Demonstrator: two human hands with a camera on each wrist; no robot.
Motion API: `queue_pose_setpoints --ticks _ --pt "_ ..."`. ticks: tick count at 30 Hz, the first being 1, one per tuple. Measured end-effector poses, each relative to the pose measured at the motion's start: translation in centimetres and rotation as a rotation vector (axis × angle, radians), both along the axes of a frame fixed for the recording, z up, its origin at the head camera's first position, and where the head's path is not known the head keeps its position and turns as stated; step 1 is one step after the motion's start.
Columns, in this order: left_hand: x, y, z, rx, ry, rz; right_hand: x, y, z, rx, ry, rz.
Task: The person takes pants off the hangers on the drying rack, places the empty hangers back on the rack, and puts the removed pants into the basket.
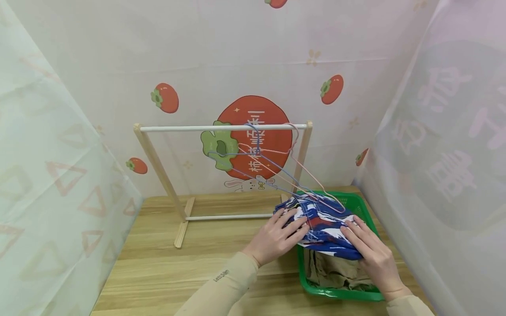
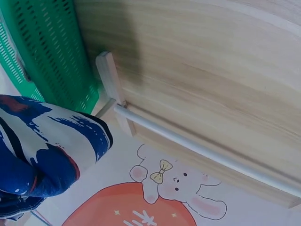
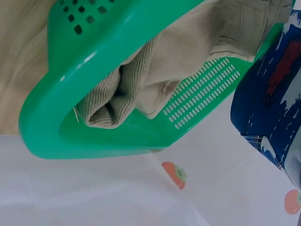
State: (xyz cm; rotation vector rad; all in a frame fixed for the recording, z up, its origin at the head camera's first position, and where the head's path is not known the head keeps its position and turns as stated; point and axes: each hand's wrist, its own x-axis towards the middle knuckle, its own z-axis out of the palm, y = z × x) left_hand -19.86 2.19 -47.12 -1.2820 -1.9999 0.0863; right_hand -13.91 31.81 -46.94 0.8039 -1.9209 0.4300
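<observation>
Both hands hold a blue, white and red patterned garment (image 1: 322,226) above the near part of a green basket. On its left side lie the fingers of my left hand (image 1: 274,237), spread over the top, the thumb hidden. My right hand (image 1: 373,252) grips the right edge, fingers on top and thumb out of sight beneath. The garment's folded edge (image 2: 70,136) shows in the left wrist view, and its blue side (image 3: 268,108) in the right wrist view. A pink hanger (image 1: 316,177) and a blue hanger (image 1: 276,166) overlap the garment's far edge.
The green basket (image 1: 304,281) holds a tan ribbed garment (image 1: 336,267). A small rack with a white top bar (image 1: 189,128) and wooden posts stands on the wooden table (image 1: 150,272). Printed cloth walls (image 1: 118,52) enclose the table.
</observation>
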Motion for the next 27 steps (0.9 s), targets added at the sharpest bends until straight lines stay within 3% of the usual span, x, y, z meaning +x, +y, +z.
queue_pose_setpoints --ticks 2,6,11,20,27 --pt "0.1 0.2 -0.2 0.031 -0.02 0.052 -0.1 0.2 -0.1 0.004 -0.006 -0.006" --pt "0.4 0.6 -0.4 0.1 -0.128 0.163 -0.3 0.7 0.0 -0.002 -0.012 -0.015" --pt "0.7 1.1 -0.5 0.171 -0.212 0.169 -0.8 0.8 0.6 -0.018 0.008 -0.002" --pt "0.1 1.9 0.0 0.186 -0.114 0.116 -0.9 1.0 2.4 -0.051 0.058 0.0" --pt "-0.6 3.2 -0.1 0.162 -0.037 0.088 -0.9 2.1 2.5 -0.067 0.041 -0.044"
